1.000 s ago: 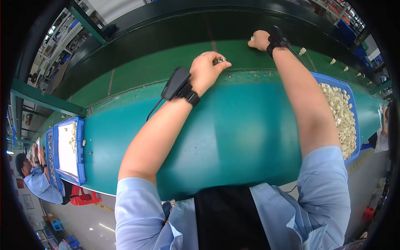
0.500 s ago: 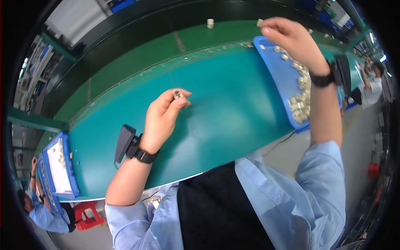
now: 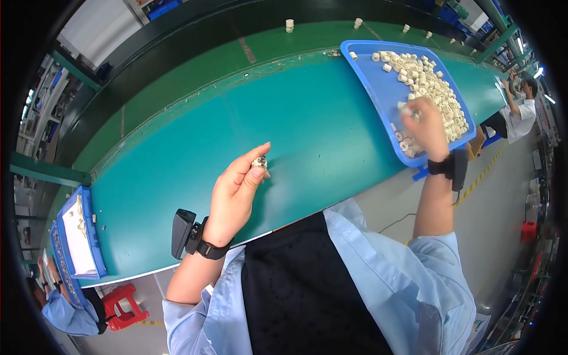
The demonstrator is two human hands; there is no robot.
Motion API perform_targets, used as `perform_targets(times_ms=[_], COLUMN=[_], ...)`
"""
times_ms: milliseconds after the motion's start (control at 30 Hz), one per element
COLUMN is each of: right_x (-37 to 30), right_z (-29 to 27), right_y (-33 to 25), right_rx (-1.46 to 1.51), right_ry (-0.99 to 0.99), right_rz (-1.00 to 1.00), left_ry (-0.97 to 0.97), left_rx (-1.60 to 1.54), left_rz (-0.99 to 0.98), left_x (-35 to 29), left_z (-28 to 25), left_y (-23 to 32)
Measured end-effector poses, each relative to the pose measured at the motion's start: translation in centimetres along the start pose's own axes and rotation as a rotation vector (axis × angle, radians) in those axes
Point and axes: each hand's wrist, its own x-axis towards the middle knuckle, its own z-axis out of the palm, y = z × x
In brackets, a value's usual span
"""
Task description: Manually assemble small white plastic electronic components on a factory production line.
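My left hand [image 3: 232, 192] is above the green work surface, its thumb and fingers closed around small metallic pieces [image 3: 259, 164]. These look silvery and partly dark, and the fingers cover most of them. Over at the right, my right hand [image 3: 427, 131] is inside the blue tray [image 3: 378, 109], among short, hollow cream-white cylinders [image 3: 427, 80]. Its fingers are curled and slightly blurred. Something small and pale shows at the fingertips, but I cannot make out what it is.
Small stacks of cream-white cylinders [image 3: 289, 25] stand spaced along the darker green strip [image 3: 195, 80] at the back. Another blue tray [image 3: 97, 251] sits at the left end, near a red stool [image 3: 125, 307]. Other people work at the far left and far right.
My right hand has come from the back strip down into the blue tray. A cylinder stack now stands on the strip where that hand was. My left hand has shifted slightly nearer, still holding its pieces.
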Motion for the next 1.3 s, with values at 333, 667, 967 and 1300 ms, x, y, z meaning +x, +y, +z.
perform_targets(times_ms=[333,667,967,1300], right_x=[-1.6,-2.1,-1.5,-1.4], right_z=[-2.0,0.7,1.8,2.6], right_y=[-12.8,-19.0,-20.0,-20.8], right_rx=[0.781,1.133,1.018,1.061], right_ry=[-0.022,-0.355,-0.388,-0.446], right_rz=[-0.207,-0.406,-0.577,-0.512], left_ry=[0.055,-0.041,-0.04,-0.055], left_rx=[-0.411,-0.506,-0.526,-0.545], left_rz=[0.077,0.081,0.073,0.092], left_x=[-0.9,-2.0,-2.1,-1.8], left_z=[0.8,0.8,0.6,0.2], left_y=[-0.2,1.2,0.9,-0.9])
